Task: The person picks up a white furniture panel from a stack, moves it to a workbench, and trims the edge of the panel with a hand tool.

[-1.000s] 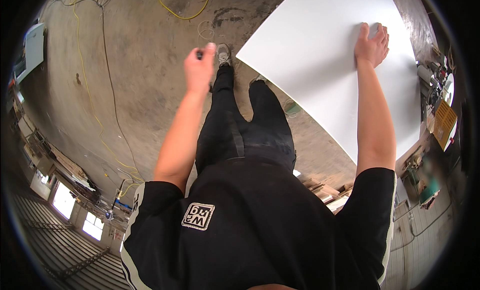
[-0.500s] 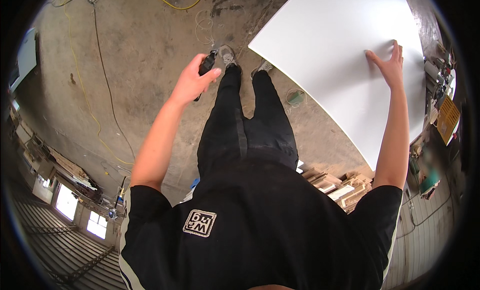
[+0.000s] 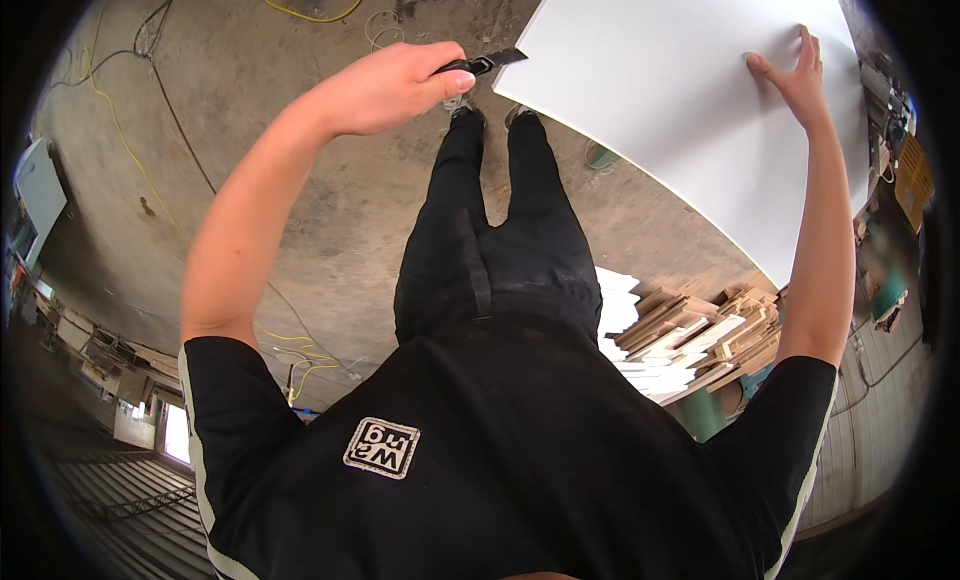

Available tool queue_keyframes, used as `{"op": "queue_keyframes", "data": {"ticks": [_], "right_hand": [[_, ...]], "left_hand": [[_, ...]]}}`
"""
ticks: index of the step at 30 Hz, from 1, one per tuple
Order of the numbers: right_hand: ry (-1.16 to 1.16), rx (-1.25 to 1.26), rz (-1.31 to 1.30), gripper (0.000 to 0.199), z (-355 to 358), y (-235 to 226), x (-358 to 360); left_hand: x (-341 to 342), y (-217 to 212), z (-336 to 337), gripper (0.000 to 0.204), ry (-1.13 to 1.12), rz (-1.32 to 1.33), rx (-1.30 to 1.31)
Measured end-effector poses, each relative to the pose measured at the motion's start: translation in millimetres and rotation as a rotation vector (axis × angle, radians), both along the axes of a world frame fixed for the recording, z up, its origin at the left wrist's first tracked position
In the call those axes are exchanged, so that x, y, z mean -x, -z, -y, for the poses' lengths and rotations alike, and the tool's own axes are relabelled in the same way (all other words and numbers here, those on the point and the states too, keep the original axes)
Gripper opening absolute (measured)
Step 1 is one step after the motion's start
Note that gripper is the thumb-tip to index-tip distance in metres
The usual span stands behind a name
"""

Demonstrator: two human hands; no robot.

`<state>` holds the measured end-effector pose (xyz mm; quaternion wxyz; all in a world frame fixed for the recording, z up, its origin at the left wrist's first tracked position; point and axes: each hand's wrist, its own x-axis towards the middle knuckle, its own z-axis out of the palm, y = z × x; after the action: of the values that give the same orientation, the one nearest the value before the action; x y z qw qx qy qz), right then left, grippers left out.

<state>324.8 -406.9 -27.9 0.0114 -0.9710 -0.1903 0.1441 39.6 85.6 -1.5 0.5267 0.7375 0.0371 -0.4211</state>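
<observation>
A black utility knife (image 3: pixel 478 66) is gripped in my left hand (image 3: pixel 405 88), its dark blade pointing right. The blade tip overlaps the near left corner of a large white panel (image 3: pixel 650 90) in this view; whether it touches the panel I cannot tell. My right hand (image 3: pixel 797 83) rests on the panel's upper right part, thumb and fingers spread, holding nothing. What supports the panel from below is mostly hidden.
Wood offcuts and white strips (image 3: pixel 690 335) are piled below the panel at right. A green object (image 3: pixel 602 158) shows by the panel's edge. Yellow cord (image 3: pixel 318 18) and a dark cable (image 3: pixel 180 125) lie across the concrete floor (image 3: pixel 300 200). Clutter lines the far right.
My left hand has swung up and right, bringing the knife with its blade in sight to the panel's corner. My right hand stays spread on the panel, slightly farther up in view.
</observation>
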Motion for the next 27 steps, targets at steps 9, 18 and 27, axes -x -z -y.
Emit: {"op": "queue_keyframes", "data": {"ticks": [9, 18, 27], "right_hand": [[0.016, -0.007, -0.001, 0.142, 3, 2, 3], [0.046, -0.003, -0.005, 0.143, -1, -3, 4], [0.043, 0.006, 0.031, 0.143, 4, 5, 5]], "left_hand": [[6, -9, 7, 0.036, 0.064, -0.273, -0.014], [20, -5, 9, 0.031, -0.016, -0.333, 0.063], [24, -7, 22, 0.030, -0.088, -0.363, 0.095]]}}
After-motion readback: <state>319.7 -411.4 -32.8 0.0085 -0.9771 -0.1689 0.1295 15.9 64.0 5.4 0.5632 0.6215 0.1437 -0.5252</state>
